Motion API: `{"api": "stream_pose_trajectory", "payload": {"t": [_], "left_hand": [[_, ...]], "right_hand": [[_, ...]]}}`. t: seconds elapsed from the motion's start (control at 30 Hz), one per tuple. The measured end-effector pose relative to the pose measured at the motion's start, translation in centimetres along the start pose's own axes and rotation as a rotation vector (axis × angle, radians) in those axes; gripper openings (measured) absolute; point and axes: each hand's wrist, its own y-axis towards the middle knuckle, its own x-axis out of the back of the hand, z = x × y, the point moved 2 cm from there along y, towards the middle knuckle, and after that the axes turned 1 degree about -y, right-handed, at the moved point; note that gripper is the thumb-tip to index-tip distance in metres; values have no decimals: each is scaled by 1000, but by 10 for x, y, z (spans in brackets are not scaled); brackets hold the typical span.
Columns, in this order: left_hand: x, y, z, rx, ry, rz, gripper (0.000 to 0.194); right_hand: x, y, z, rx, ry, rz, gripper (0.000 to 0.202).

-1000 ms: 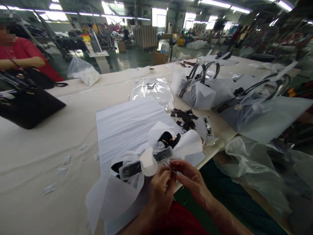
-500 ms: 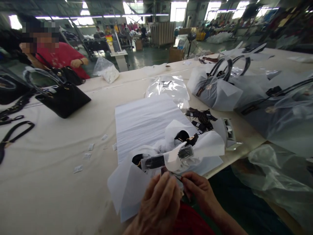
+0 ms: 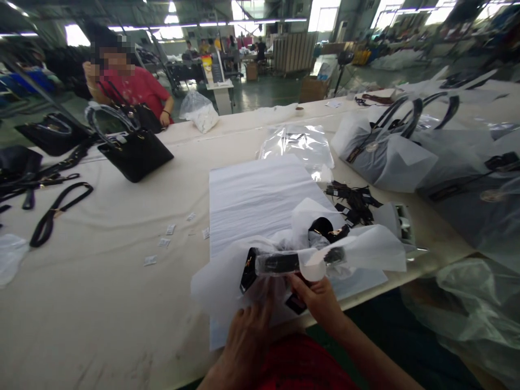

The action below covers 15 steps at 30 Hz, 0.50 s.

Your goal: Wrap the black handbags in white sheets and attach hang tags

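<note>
A handbag wrapped in white tissue paper [image 3: 227, 276] lies right in front of me, its black parts showing through gaps. The plastic-covered bag handle [image 3: 280, 263] crosses its top, with a white paper piece [image 3: 312, 269] around it. My left hand [image 3: 249, 330] rests on the tissue at the near side, fingers stretched forward. Against the underside of the handle, my right hand [image 3: 319, 303] is closed in a pinch; what its fingertips grip is hidden. A dark hang tag [image 3: 296, 304] shows just below those fingers, between my two hands.
Flat tissue sheets [image 3: 252, 189] lie under the bag, with clear plastic bags [image 3: 298, 143] behind. Dark tags [image 3: 355, 203] are piled to the right, near wrapped handbags [image 3: 382, 151]. Small white packets [image 3: 164, 242] and a black handbag [image 3: 136, 154] lie left. A person [image 3: 142, 86] stands across the table.
My left hand has come away from the cord and dark tag and moved down onto the tissue. My right hand has moved up to the handle. The view has swung left.
</note>
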Motion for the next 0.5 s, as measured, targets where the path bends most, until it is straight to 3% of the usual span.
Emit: {"api": "stream_pose_trajectory", "payload": {"t": [0.13, 0.2, 0.27, 0.4, 0.5], "left_hand": [[36, 20, 13, 47, -292, -311, 28], [49, 34, 23, 120, -366, -389, 26], [56, 48, 32, 185, -442, -348, 25], [53, 71, 49, 381, -680, -48, 26], [46, 85, 56, 353, -880, 70, 28]], "right_hand": [[-14, 8, 13, 147, -156, 15, 28], [-17, 11, 17, 203, -232, -40, 29], [-19, 16, 17, 253, -307, -84, 28], [-21, 23, 10, 340, -406, -69, 27], [-23, 26, 10, 389, -442, -36, 25]]}}
